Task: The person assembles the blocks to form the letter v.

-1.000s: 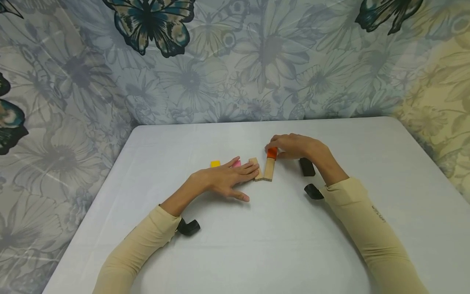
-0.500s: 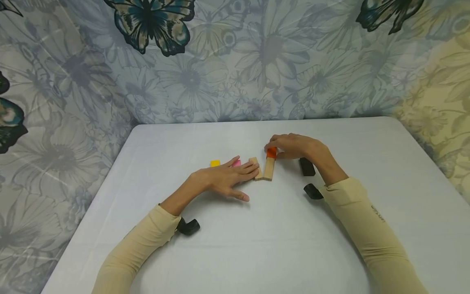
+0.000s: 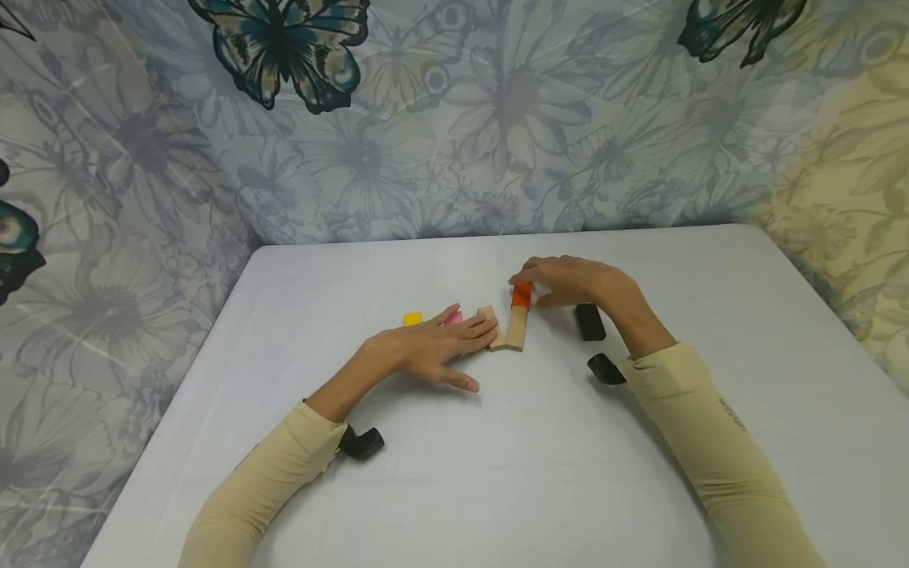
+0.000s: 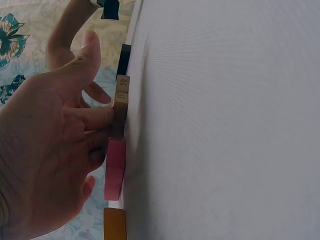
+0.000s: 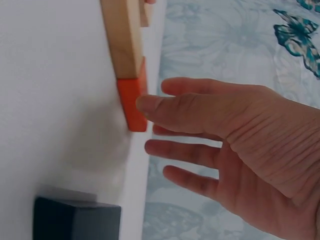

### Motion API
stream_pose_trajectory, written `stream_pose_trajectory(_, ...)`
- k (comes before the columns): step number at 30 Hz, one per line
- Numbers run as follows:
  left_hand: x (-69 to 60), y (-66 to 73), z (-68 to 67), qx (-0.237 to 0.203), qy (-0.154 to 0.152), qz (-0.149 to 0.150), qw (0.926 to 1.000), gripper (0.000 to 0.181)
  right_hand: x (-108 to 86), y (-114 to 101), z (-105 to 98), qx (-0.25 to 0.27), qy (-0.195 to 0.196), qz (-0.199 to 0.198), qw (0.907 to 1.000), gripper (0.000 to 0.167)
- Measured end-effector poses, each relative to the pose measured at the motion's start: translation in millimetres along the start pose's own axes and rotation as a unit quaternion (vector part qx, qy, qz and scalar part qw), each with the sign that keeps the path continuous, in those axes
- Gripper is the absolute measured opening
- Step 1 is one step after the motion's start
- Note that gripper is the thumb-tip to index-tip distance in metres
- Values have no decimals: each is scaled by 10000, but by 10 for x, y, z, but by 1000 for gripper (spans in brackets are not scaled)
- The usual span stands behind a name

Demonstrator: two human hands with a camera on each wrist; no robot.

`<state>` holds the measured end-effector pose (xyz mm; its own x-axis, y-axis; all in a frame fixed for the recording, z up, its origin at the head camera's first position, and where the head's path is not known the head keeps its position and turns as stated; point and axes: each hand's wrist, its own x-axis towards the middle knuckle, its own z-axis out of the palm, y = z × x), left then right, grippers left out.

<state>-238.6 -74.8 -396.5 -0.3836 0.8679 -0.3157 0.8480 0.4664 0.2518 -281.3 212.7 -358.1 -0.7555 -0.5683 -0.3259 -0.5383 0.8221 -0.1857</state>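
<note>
My left hand lies flat with fingers spread, its fingertips resting on a plain wooden block. A second wooden block lies beside it, the two meeting at their near ends. In the left wrist view, number marks show on these near ends. An orange block adjoins the far end of the second one. Over the orange block is my right hand, index finger at its far side, thumb a little apart on the right; the fingers look loose. A pink block is partly hidden behind my left fingers.
A yellow block lies left of the pink one. The black block stands below my right wrist. Black wrist mounts stick out under both sleeves. The white table ends at a patterned cloth backdrop.
My right thumb has come away from the orange block, leaving a small gap, and more of the block shows. The left hand keeps its place. The head view has shifted slightly.
</note>
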Motion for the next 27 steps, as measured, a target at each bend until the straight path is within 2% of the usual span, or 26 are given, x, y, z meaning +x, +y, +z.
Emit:
stream_pose_trajectory(7, 3, 3, -1, 23, 3, -5, 10000, 95, -154, 12, -70, 14, 87, 144, 9999, 61)
stream_pose_trajectory(12, -6, 7, -8, 49, -4, -6, 10000, 96, -275, 35, -65, 49, -14, 132, 9999, 60)
stream_pose_trajectory(19, -13, 18, -23, 268, 34, -24, 9996, 97, -545, 88, -11, 1, 91, 175, 9998, 61)
stream_pose_trajectory(23, 8, 27, -22, 222, 47, 55, 9997, 97, -705, 113, 34, 196, -33, 223, 9996, 69)
stream_pose_trajectory(27, -10, 36, -13, 170, 16, 34, 9998, 97, -780, 121, 81, 244, -100, 206, 9994, 78)
